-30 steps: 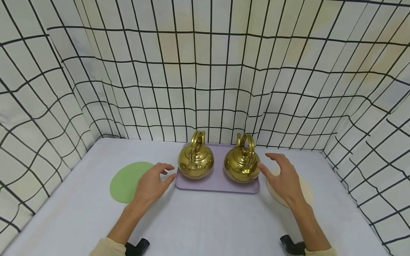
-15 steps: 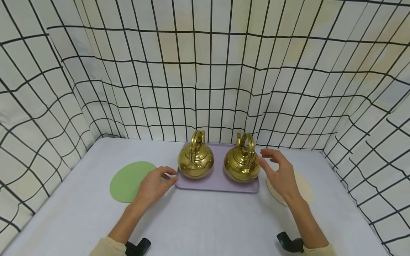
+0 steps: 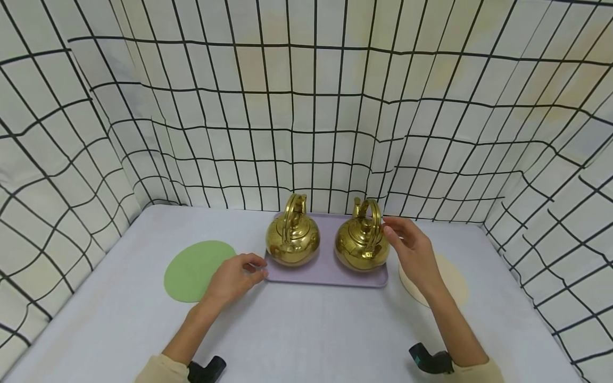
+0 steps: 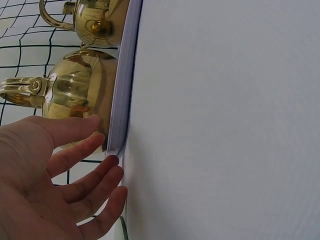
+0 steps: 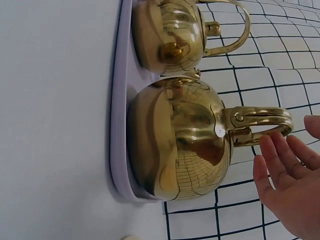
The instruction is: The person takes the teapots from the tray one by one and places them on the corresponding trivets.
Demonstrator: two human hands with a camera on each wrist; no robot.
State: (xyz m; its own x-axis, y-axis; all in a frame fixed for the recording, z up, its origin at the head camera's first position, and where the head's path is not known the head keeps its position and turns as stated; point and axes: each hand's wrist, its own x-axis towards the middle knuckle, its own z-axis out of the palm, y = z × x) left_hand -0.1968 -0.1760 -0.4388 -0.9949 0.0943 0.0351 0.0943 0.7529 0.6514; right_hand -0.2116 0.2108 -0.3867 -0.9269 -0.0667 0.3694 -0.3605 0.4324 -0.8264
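Note:
Two shiny brass teapots with raised loop handles stand upright on a lilac tray (image 3: 325, 277), the left teapot (image 3: 293, 244) and the right teapot (image 3: 360, 247) side by side. My left hand (image 3: 235, 279) is by the tray's left front corner, fingers loosely bent and holding nothing; whether the fingertips touch the rim I cannot tell. My right hand (image 3: 415, 251) is beside the right teapot's handle (image 5: 262, 125). In the right wrist view its fingers are extended close to the handle, with the thumb apart. Contact there is unclear.
A green round mat (image 3: 193, 271) lies to the left of the tray, partly behind my left hand. A cream round mat (image 3: 450, 282) lies to the right, partly under my right forearm. A white cloth with black grid lines (image 3: 325, 117) walls the table's back and sides.
My right hand has moved left and slightly forward, up to the right teapot's handle. The left hand has shifted slightly right at the tray corner. Both teapots and the tray stay in place.

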